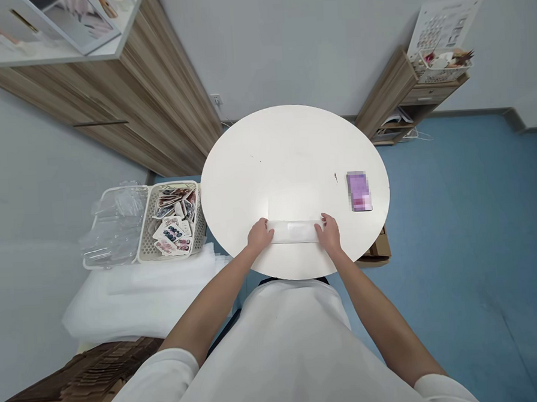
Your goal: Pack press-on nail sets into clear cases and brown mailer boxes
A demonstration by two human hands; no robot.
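Note:
A flat white folded strip (293, 232), perhaps foam sheet, lies near the front edge of the round white table (292, 146). At its left end is my left hand (260, 235), with thumb and fingers closed on it. My right hand (328, 232) grips the opposite end, thumb on top, fingers curled at the far edge. Whatever may be wrapped inside the strip is hidden.
A phone-like purple object (359, 191), blurred out, lies on the table's right. To the left stand a basket of printed cards (202, 228), a basket of clear plastic (89, 258) and white sheets (143, 297). A cardboard box (381, 249) sits below right.

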